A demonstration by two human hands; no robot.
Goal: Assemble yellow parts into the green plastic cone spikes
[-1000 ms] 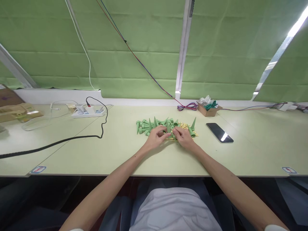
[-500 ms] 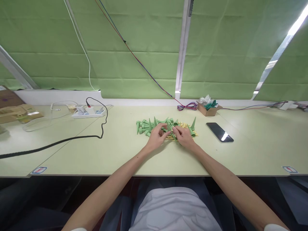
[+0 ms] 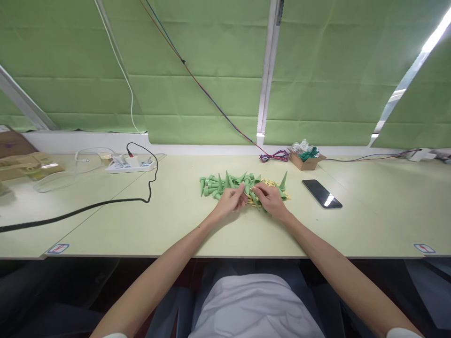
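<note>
Green cone-shaped plastic pieces lie in a heap at the middle of the table, with small yellow pieces among and beside them on the right. My left hand is closed at the front of the heap, thumb and fingers round a green cone piece. Just to its right, my right hand is pinched close to the same cone, its fingertips near the cone's side. What sits between the right fingertips is too small to make out. One green cone points upward beyond the right hand.
A black phone lies right of the heap. Behind it stands a small cardboard box with clear and green wrapping, beside coiled wires. A power strip and black cable are on the left.
My left hand has turned and its fingers have drawn in lower, so that more of the cone pieces shows. The cone between the hands has shifted; my right hand has barely moved.
</note>
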